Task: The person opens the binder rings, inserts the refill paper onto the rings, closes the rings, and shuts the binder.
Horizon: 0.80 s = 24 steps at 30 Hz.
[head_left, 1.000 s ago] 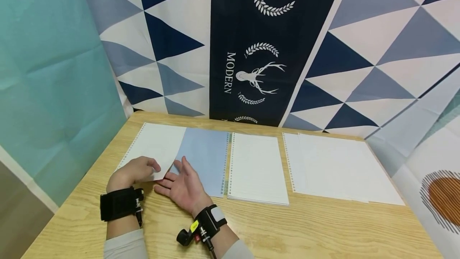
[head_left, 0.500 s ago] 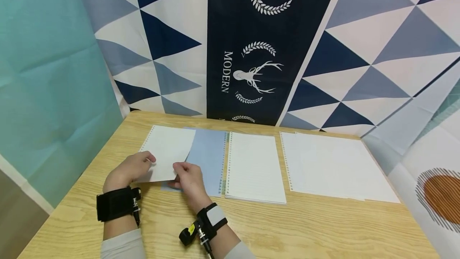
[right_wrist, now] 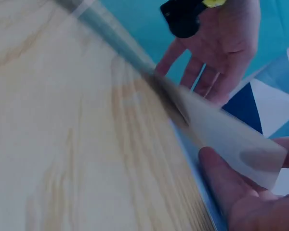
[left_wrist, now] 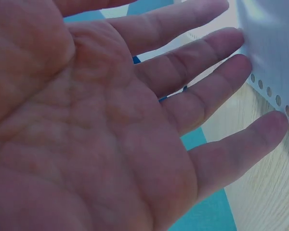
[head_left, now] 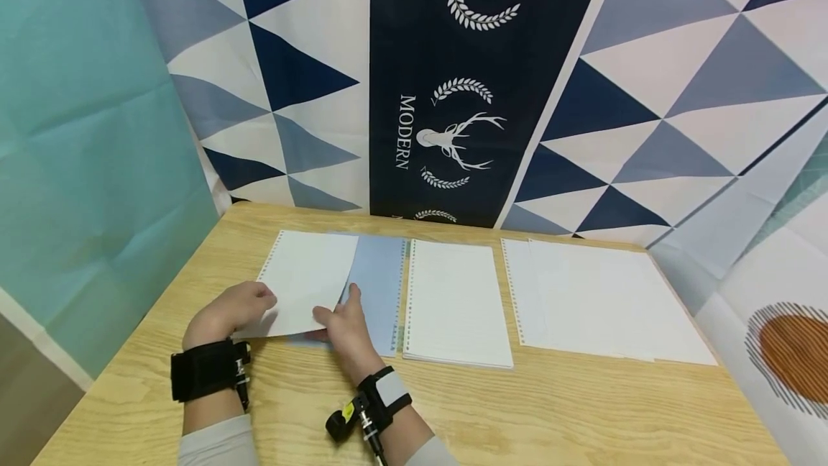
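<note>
A stack of white loose-leaf paper [head_left: 310,261], punched with holes down its left edge, lies partly over a blue sheet [head_left: 380,272] on the left of the table. Its near edge is lifted and slightly bent. My right hand [head_left: 349,336] pinches the near right corner, thumb on top and fingers underneath. At the near left side is my left hand [head_left: 226,313]; in the left wrist view its fingers [left_wrist: 212,91] are fairly straight, with their tips against the paper beside the holes. The right wrist view shows the paper [right_wrist: 231,130] curving up off the table.
Right of the blue sheet lies a lined loose-leaf pad [head_left: 459,300]. Further right, overlapping white sheets [head_left: 601,300] reach toward the table's right edge. A patterned cloth [head_left: 310,70] hangs behind the wooden table [head_left: 550,408], and a teal cloth [head_left: 97,128] hangs at left.
My right hand was open, palm up, at the paper's corner; it has since moved right and taken hold. The white paper has slid right, covering more of the blue sheet.
</note>
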Each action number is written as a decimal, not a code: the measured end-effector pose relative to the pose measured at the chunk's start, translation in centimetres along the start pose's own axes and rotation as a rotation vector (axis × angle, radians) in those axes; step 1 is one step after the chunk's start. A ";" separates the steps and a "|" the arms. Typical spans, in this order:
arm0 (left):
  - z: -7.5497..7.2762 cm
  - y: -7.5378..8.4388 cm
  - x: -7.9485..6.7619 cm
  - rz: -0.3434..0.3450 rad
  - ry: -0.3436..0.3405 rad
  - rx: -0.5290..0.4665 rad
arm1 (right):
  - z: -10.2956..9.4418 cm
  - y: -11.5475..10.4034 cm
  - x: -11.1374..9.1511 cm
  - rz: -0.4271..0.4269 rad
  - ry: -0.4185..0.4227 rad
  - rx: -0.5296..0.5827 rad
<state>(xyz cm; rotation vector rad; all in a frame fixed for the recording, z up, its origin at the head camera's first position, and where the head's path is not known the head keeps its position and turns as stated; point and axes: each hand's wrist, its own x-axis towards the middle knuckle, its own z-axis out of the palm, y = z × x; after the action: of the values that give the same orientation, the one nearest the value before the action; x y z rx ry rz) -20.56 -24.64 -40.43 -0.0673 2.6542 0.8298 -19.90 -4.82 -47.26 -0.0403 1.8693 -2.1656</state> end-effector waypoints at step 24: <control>-0.5 -0.3 -0.3 0.047 0.099 -0.008 | -1.5 0.1 0.7 0.022 -0.076 0.187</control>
<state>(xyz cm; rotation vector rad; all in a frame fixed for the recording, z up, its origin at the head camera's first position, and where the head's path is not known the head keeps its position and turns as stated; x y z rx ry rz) -20.41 -25.16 -40.12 -0.0489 2.7552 0.8731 -20.83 -3.58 -47.72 -0.0623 1.6131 -2.2799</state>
